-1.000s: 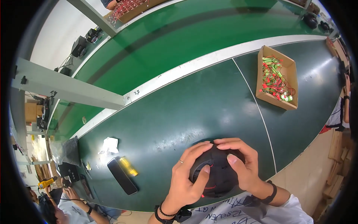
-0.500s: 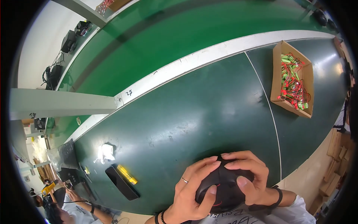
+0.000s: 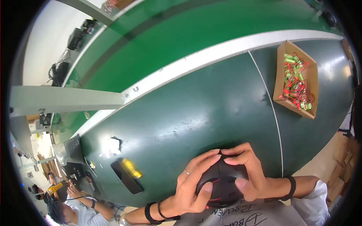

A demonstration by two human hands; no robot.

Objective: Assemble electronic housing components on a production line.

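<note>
— Black rounded shell (image 3: 220, 184), is that what both hands are on?

— Yes. It sits at the near edge of the dark green surface (image 3: 196, 113), close to the person's chest, with thin red wires showing along its lower side. It looks lifted or resting just at the edge; I cannot tell which.

— How does the left hand (image 3: 194, 184) sit?

— Its forearm comes up from the lower edge, wrist with dark bands, palm turned toward the shell. The fingers (image 3: 205, 160) curl over the top left of the shell, and the thumb presses its lower front. There is a ring on one finger.

— And the right hand (image 3: 249, 175)?

— That forearm enters from the lower right, a dark band at the wrist. The fingers arch over the top of the shell, tips meeting the left fingertips, while the thumb lies flat on the shell's right face. Both hands are closed around it.

— Anything else about?

— A black flat device (image 3: 126, 175) with a yellow patch lies well to the left, and a cardboard tray (image 3: 281, 81) of green cells with red wires sits far off at the upper right.
</note>
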